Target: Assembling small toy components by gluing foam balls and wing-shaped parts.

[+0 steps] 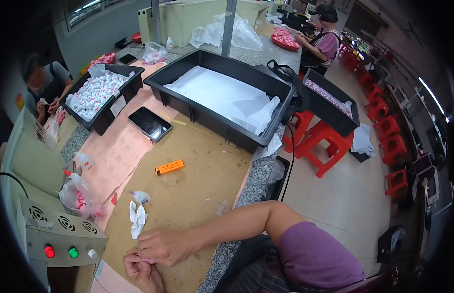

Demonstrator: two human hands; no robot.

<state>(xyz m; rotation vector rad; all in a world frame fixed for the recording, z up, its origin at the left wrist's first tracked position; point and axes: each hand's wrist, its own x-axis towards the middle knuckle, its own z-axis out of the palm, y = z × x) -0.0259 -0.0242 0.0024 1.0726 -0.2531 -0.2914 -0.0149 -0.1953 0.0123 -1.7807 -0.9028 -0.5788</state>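
Low on the work surface, my two hands meet at a small pink piece, mostly hidden by the fingers. My left hand [141, 271] is closed, pinching it between thumb and fingertips. My right hand [164, 247] arches over from the right, its fingers closed at the same spot; what they grip is hidden. Just beyond them lies a crumpled white cloth [137, 220]. A small whitish bottle [140, 197] rests on its side past the cloth. Farther out is a flat orange stick-shaped object [169, 167] with a black end.
A large black tray [213, 123] lined with white paper spans the far side. At left are a black bin [120, 103] of white-and-pink pieces, a phone [150, 124] and a control box [65, 239]. Red stools [329, 141] stand right; co-workers sit far left and far right.
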